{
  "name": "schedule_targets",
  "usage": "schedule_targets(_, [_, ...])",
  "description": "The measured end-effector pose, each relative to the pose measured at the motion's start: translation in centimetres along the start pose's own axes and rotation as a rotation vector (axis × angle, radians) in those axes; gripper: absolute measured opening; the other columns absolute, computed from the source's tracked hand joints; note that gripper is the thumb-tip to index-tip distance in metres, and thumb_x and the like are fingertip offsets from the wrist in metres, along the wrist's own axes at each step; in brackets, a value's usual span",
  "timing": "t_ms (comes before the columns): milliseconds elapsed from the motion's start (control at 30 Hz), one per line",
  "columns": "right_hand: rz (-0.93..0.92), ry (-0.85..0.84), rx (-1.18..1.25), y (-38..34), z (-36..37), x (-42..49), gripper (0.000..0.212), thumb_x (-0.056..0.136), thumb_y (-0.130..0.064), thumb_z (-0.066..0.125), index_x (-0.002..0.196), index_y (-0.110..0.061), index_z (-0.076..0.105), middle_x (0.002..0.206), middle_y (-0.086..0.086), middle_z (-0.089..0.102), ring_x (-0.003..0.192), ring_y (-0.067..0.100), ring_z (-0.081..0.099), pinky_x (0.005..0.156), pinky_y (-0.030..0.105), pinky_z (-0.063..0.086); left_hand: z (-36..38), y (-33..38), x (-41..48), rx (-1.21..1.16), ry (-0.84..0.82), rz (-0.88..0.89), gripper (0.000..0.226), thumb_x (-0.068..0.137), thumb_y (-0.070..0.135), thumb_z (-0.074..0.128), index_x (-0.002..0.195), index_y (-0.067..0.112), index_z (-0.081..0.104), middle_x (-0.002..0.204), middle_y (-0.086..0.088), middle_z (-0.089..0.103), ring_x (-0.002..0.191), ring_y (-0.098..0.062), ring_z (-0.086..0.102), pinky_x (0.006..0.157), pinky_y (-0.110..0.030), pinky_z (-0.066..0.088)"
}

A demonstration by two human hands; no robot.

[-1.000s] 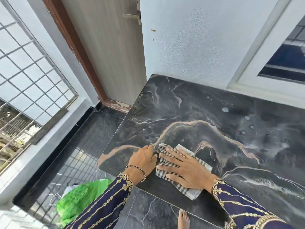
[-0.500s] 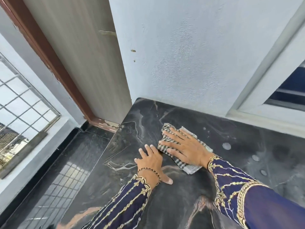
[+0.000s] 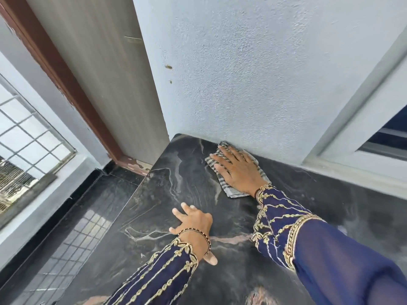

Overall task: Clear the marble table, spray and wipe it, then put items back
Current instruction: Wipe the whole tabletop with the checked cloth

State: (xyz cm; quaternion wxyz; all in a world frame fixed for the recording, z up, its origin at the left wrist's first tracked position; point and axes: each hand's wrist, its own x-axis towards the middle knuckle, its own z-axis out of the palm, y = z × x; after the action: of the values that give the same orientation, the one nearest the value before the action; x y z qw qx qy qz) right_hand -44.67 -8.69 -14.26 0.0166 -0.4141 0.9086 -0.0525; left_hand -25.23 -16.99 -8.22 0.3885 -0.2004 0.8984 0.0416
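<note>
Pressing checked cloth [image 3: 222,180] into marble table [image 3: 176,186] corner by wall [image 3: 253,73], right hand [image 3: 239,170] fingers spread.

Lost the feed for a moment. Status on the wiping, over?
Right hand flat on cloth, at back corner by wall. Left hand open, braced on table. Nothing in the way.

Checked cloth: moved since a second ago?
Yes. The checked cloth, under the right hand, went from the marble table's near edge to the wall.
</note>
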Motion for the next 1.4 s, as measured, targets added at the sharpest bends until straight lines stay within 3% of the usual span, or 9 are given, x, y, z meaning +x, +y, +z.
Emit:
schedule_targets(133, [0.071, -0.008, -0.001, 3.0, -0.2, -3.8, 0.052, 0.107, -0.055, 0.017, 0.159, -0.049, 0.016, 0.172, -0.01, 0.009, 0.159, 0.019, 0.008, 0.127, 0.045, 0.0, -0.1, 0.1, 0.4, 0.035, -0.021, 0.011, 0.124, 0.056, 0.054, 0.086, 0.145, -0.003, 0.022, 0.154, -0.033, 0.008, 0.14, -0.06, -0.003, 0.108, -0.072, 0.024])
schedule_targets(367, [0.151, -0.015, -0.046, 11.0, -1.2, -12.4, 0.052, 0.107, -0.055, 0.016, 0.158, -0.051, 0.013, 0.171, -0.015, 0.005, 0.159, 0.013, 0.004, 0.127, 0.04, -0.003, 0.2, 0.2, 0.8, 0.131, 0.02, 0.009, 0.126, 0.054, 0.061, 0.084, 0.144, -0.005, 0.025, 0.153, -0.031, 0.017, 0.142, -0.056, 0.003, 0.108, -0.071, 0.025])
schedule_targets(567, [0.221, -0.028, -0.014, 8.5, -1.2, -13.3, 0.062, 0.099, -0.063, 0.003, 0.159, -0.051, 0.012, 0.172, -0.011, 0.002, 0.159, 0.017, -0.004, 0.128, 0.044, -0.004, 0.1, 0.0, 0.4, 0.072, 0.035, -0.011, 0.13, 0.049, 0.055, 0.089, 0.143, -0.007, 0.024, 0.154, -0.03, 0.017, 0.142, -0.056, 0.005, 0.108, -0.07, 0.025])
schedule_targets(733, [0.121, -0.028, -0.063, 3.6, -0.5, -16.9, 0.053, 0.107, -0.056, 0.02, 0.159, -0.051, 0.012, 0.172, -0.01, 0.003, 0.159, 0.018, -0.003, 0.129, 0.046, -0.001, 0.5, -0.2, -0.8, -0.052, 0.079, 0.013, 0.129, 0.05, 0.048, 0.091, 0.146, -0.002, 0.019, 0.157, -0.025, 0.01, 0.144, -0.053, 0.003, 0.109, -0.066, 0.03])
schedule_targets(900, [0.006, 0.014, -0.003, -4.0, 0.0, -23.0, 0.051, 0.107, -0.054, 0.027, 0.157, -0.048, 0.027, 0.171, -0.007, 0.015, 0.159, 0.021, 0.008, 0.128, 0.049, 0.014, 5.0, -0.9, -4.8, -0.199, 0.466, 0.191, 0.083, 0.075, 0.037, 0.078, 0.143, 0.017, 0.036, 0.159, -0.005, 0.022, 0.147, -0.023, 0.023, 0.116, -0.047, 0.026])
schedule_targets(1000, [-0.083, 0.015, -0.003, -8.6, 0.8, -27.5, 0.049, 0.107, -0.056, 0.024, 0.156, -0.049, 0.027, 0.171, -0.006, 0.017, 0.159, 0.023, 0.009, 0.126, 0.051, 0.018, 9.4, -1.6, -8.5, -0.331, 0.589, 0.242, 0.05, 0.09, 0.018, 0.059, 0.137, 0.019, 0.046, 0.154, -0.002, 0.035, 0.14, -0.023, 0.037, 0.113, -0.042, 0.032])
schedule_targets(1067, [-0.143, 0.031, 0.02, -11.5, 1.1, -30.5, 0.048, 0.108, -0.055, 0.026, 0.155, -0.049, 0.03, 0.17, -0.005, 0.02, 0.159, 0.025, 0.014, 0.125, 0.053, 0.021, 11.8, -2.1, -11.5, -0.39, 0.645, 0.272, 0.048, 0.084, 0.002, 0.05, 0.13, 0.016, 0.054, 0.146, -0.003, 0.048, 0.129, -0.026, 0.05, 0.107, -0.041, 0.039])
schedule_targets(1233, [-0.263, 0.034, 0.047, -18.0, 2.2, -37.8, 0.045, 0.108, -0.054, 0.031, 0.152, -0.05, 0.036, 0.169, -0.005, 0.025, 0.158, 0.025, 0.015, 0.126, 0.051, 0.019, 16.0, -3.4, -17.1, -0.428, 0.679, 0.305, 0.038, 0.083, -0.001, 0.048, 0.117, 0.009, 0.064, 0.122, -0.011, 0.065, 0.113, -0.032, 0.061, 0.096, -0.044, 0.047])
schedule_targets(1400, [-0.322, -0.001, 0.006, -20.2, 2.2, -43.9, 0.047, 0.109, -0.053, 0.027, 0.156, -0.051, 0.027, 0.171, -0.008, 0.017, 0.159, 0.023, 0.006, 0.128, 0.048, 0.012, 18.1, -3.2, -19.9, -0.422, 0.578, 0.306, 0.036, 0.088, 0.005, 0.046, 0.116, 0.012, 0.066, 0.123, -0.009, 0.066, 0.118, -0.03, 0.059, 0.101, -0.043, 0.046])
